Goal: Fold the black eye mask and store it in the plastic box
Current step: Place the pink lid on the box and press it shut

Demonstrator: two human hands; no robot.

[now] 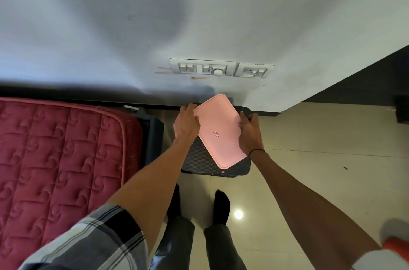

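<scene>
Gripping pink lid, both hands' fingers partly hidden; box underneath unseen.

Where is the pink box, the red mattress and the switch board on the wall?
pink box (218,134): head view, middle of its flat top.
red mattress (59,148): head view, quilted top.
switch board (203,68): head view, left plate's face.

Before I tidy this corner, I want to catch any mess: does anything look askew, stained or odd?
Brown smears mark the wall beside and below the switch panel. The pink lid, held in both hands, sits tilted over the dark stool. No eye mask is visible.
</scene>
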